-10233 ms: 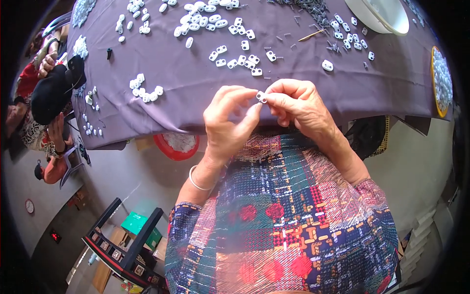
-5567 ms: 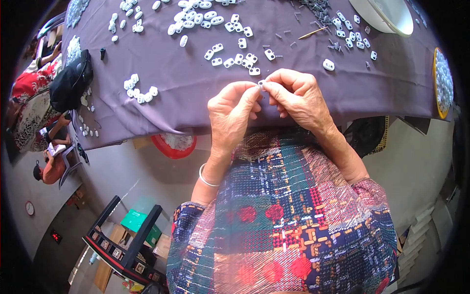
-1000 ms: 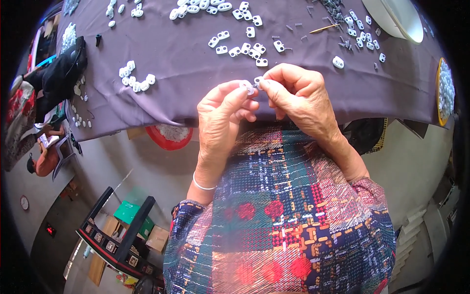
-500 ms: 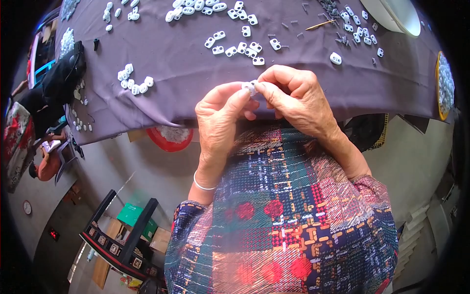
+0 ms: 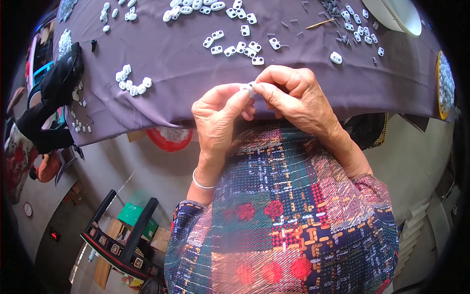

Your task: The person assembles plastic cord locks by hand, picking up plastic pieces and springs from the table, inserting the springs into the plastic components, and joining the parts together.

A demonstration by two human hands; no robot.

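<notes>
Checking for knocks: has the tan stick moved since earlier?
No: the tan stick lies beyond the lone white oval piece, slightly left, as before.

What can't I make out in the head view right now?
White part, head view: mostly covered by the fingers of the left hand and right hand.
Springs, head view: too small and crowded to count.
White tub, head view: cut off by the top edge.
Red basin, head view: partly hidden by the tablecloth.
</notes>
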